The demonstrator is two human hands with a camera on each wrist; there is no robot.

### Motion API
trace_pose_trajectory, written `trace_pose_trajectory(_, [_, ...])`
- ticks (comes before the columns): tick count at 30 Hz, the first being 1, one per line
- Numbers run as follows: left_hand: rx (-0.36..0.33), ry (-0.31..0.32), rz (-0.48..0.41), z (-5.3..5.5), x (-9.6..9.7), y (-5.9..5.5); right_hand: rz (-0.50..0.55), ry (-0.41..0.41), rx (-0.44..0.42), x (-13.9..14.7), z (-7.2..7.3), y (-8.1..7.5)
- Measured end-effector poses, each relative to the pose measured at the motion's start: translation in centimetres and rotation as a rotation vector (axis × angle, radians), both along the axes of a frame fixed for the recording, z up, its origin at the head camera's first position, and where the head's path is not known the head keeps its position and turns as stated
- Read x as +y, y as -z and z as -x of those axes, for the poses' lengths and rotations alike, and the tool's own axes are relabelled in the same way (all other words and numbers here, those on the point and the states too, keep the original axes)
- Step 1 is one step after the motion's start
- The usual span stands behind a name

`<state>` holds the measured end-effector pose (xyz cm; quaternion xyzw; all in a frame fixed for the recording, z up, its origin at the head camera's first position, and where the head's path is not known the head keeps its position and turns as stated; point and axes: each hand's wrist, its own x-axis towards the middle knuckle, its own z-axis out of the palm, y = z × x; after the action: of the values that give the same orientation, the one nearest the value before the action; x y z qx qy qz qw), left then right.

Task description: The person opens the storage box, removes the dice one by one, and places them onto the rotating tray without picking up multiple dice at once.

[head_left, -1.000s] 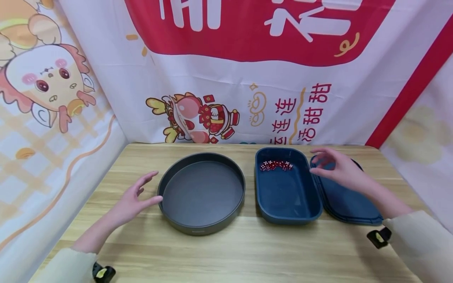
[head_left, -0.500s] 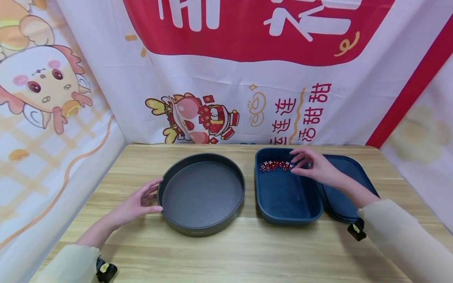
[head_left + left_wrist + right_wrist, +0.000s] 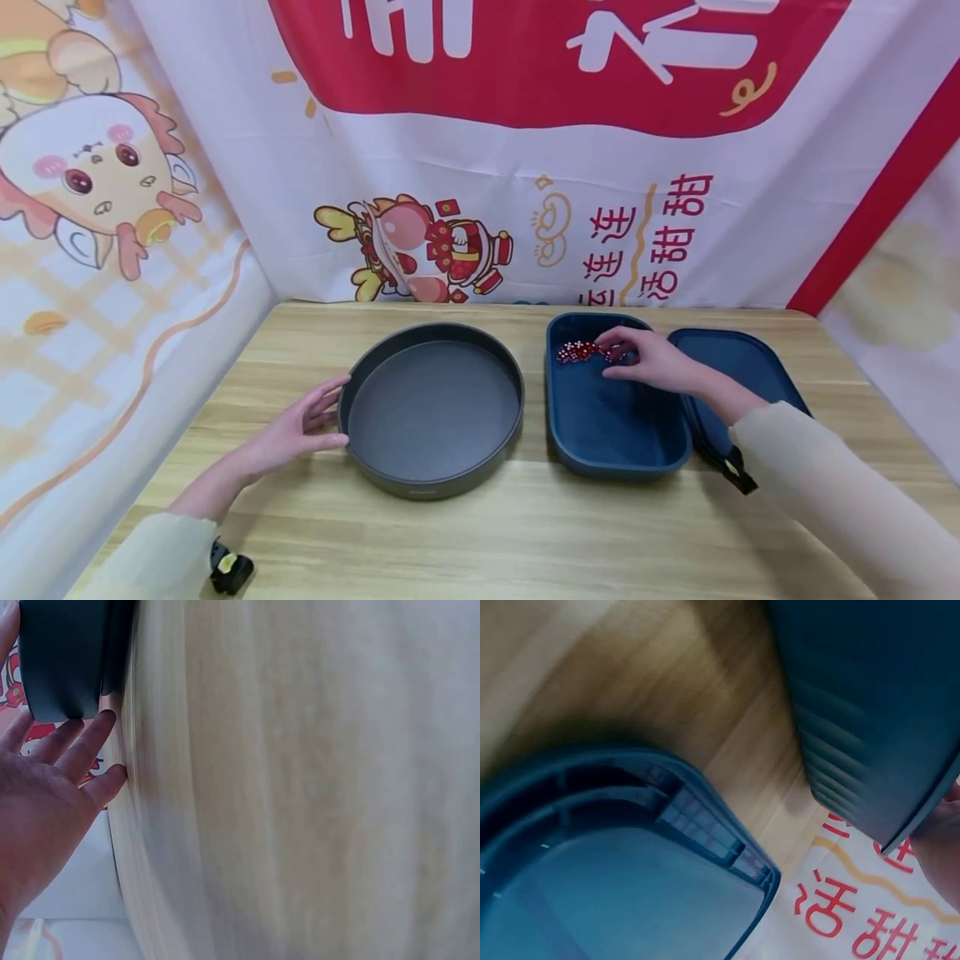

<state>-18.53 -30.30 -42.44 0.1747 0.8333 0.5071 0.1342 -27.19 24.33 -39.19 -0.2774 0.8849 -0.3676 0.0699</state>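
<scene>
Dice, red with white spots, lie in a loose cluster at the far end of a dark blue box; their number cannot be told, since fingers cover some of them. The right hand reaches over the box's right wall, its fingertips above or among the dice at the cluster's right side. Its thumb and fingers stand apart, with the fingers bent; whether a fingertip touches a die cannot be told.

To the left of the box, with a strip of bare surface between, sits a round grey pan with a low upright wall. The left hand is at the pan's left side, thumb and fingers spread apart, fingertips against or just beside the wall. In the left wrist view the fingers reach toward the pan's dark side.

A dark blue lid lies flat just to the right of the box, partly hidden by the right forearm. Both arms wear pale sleeves, with a black device at each wrist. Behind the wood-grain surface hangs a white cloth printed with red characters and cartoon figures.
</scene>
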Motion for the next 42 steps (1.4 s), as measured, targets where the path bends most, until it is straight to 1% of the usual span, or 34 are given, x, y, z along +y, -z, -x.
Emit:
trace_pose_trajectory(5, [-0.003, -0.009, -0.003, -0.1, -0.1, 0.0, -0.067, -0.025, -0.004, -1.2, 1.1, 0.2])
trace_pose_trajectory(11, [0.0, -0.001, -0.018, 0.0, 0.0, 0.1, -0.155, -0.01, -0.017, -1.8, 2.1, 1.1])
trace_pose_trajectory(13, [0.0, 0.003, -0.025, 0.1, 0.0, 0.2, -0.167, -0.002, -0.028, -1.8, 2.3, 1.3])
trace_pose_trajectory(16, [0.003, 0.0, -0.024, 0.1, 0.1, 0.3, -0.162, 0.004, -0.044, -1.8, 2.4, 1.5])
trace_pose_trajectory(21, [0.007, -0.007, -0.019, 0.1, 0.1, 0.4, -0.122, -0.004, -0.069, -2.0, 2.8, 1.9])
trace_pose_trajectory(28, [0.003, -0.002, -0.024, 0.4, 0.0, 0.4, -0.081, -0.007, -0.115, -2.3, 2.9, 2.0])
trace_pose_trajectory(34, [0.004, -0.005, -0.023, 0.3, -0.1, 0.4, -0.095, -0.012, -0.149, -2.6, 2.9, 2.1])
trace_pose_trajectory(39, [0.003, -0.003, -0.024, 0.3, -0.1, 0.4, -0.121, -0.022, -0.14, -2.7, 2.7, 2.6])
trace_pose_trajectory(42, [0.003, 0.0, -0.025, 0.3, -0.1, 0.5, -0.123, -0.018, -0.152, -2.9, 2.4, 2.8])
